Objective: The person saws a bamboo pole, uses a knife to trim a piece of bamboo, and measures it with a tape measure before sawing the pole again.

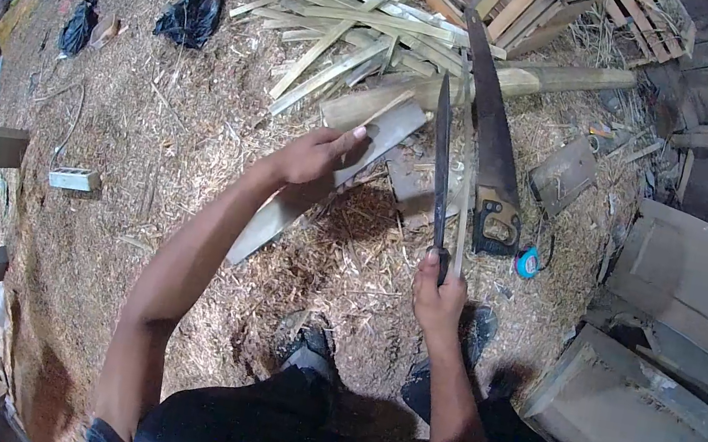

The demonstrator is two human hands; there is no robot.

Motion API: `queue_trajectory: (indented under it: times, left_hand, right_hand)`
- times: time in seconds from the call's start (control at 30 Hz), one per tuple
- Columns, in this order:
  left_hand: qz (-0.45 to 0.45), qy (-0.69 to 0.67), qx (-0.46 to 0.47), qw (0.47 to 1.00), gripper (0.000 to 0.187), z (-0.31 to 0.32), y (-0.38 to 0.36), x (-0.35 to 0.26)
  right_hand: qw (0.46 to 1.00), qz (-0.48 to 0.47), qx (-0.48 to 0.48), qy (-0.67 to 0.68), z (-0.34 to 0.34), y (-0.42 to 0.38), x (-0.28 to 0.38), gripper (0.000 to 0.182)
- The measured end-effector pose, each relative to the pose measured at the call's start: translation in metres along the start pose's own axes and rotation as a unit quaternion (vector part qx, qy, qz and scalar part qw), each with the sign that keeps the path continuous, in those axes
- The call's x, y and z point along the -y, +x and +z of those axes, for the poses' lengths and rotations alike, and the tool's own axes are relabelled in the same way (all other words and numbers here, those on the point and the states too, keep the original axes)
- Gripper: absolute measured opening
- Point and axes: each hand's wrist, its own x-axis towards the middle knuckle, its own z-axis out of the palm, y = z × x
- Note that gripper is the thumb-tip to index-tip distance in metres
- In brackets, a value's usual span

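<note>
My left hand (323,157) is closed around a flat, pale bamboo or wood slat (263,229), which slants from lower left to upper right. In my right hand (438,295) is a long, narrow dark-bladed knife (441,156), gripped by its black handle with the tip pointing away from me. A thin pale strip (465,217) runs alongside the blade and reaches down to the same hand. Just right of the knife lies a handsaw (495,132), its handle towards me. A blue tape measure (527,263) rests beside the saw handle.
Shavings cover the floor. Ahead lie a pile of split strips (350,26) and a thick bamboo pole (530,83), with a slatted wooden crate (538,7) behind. Pale panels (651,415) stand at right. Black plastic bags (192,11) and a power strip (74,178) lie left.
</note>
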Motion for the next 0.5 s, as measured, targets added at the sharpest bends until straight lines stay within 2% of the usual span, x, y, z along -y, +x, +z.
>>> queue_trajectory:
  times: [0.07, 0.13, 0.2, 0.33, 0.4, 0.43, 0.47, 0.5]
  left_hand:
    - [0.022, -0.077, -0.035, 0.996, 0.071, 0.006, 0.001, 0.003]
    - [0.006, -0.077, -0.028, 0.997, 0.066, 0.003, 0.009, 0.009]
    - [0.05, -0.138, -0.002, 0.989, 0.053, 0.005, 0.022, 0.021]
    - [0.027, -0.039, 0.001, 0.999, 0.039, 0.0, 0.015, 0.002]
    - [0.094, -0.168, -0.126, 0.973, 0.035, 0.0, 0.01, -0.012]
    - [0.111, -0.209, -0.134, 0.962, 0.031, -0.007, 0.009, -0.023]
    - [0.165, -0.295, -0.156, 0.928, 0.029, -0.009, -0.002, -0.049]
    - [0.173, -0.298, -0.206, 0.916, 0.028, -0.016, -0.004, -0.058]
  right_hand:
    - [1.0, 0.007, 0.0, 0.019, 0.001, -0.001, -0.002, 0.043]
    - [0.997, 0.077, 0.027, -0.001, 0.0, -0.002, -0.011, 0.046]
    - [0.997, 0.072, 0.016, 0.013, 0.006, -0.002, -0.02, 0.047]
    - [0.995, 0.091, 0.018, 0.03, 0.006, -0.002, -0.026, 0.048]
    - [0.993, 0.094, 0.027, 0.059, 0.007, -0.003, -0.028, 0.044]
    - [0.991, 0.096, 0.037, 0.087, 0.007, -0.004, -0.03, 0.041]
    - [0.991, 0.099, 0.037, 0.087, 0.008, -0.005, -0.029, 0.041]
    - [0.989, 0.105, 0.038, 0.099, 0.007, -0.004, -0.028, 0.041]
